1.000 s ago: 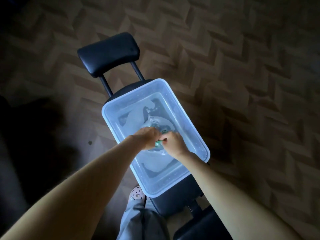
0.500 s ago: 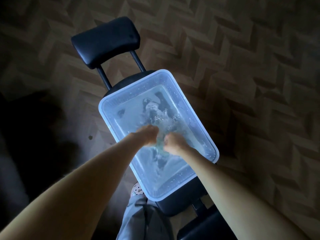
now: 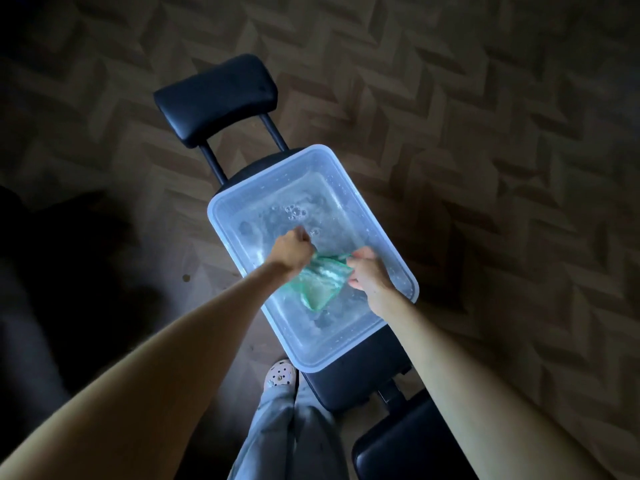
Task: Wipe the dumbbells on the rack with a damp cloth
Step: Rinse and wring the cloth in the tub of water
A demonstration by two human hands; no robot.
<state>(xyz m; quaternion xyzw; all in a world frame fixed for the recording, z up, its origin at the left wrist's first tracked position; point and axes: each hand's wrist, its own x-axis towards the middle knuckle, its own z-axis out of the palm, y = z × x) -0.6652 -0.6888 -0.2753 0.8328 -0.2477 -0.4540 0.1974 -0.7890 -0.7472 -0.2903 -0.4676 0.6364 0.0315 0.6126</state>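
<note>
Head view: left hand (image 3: 290, 251) and right hand (image 3: 367, 271) each pinch an upper corner of the wet green cloth (image 3: 319, 283), stretched between them over the translucent plastic water tub (image 3: 408, 278). The tub rests on a black padded bench (image 3: 360, 375), overhanging its edges. Dumbbells and rack are not in view. Risks, as judged: an unwrung cloth would drip on the parquet floor (image 3: 502, 168); leaning on the rim could tip the tub.

The tub (image 3: 398, 268) was translucent, frosted plastic, wet and beaded inside. The cloth (image 3: 320, 284) was thin green fabric, soaked and wrinkled. The bench pad (image 3: 216, 98) was smooth black vinyl with a dull sheen. The floor (image 3: 502, 133) was matt herringbone wood.
</note>
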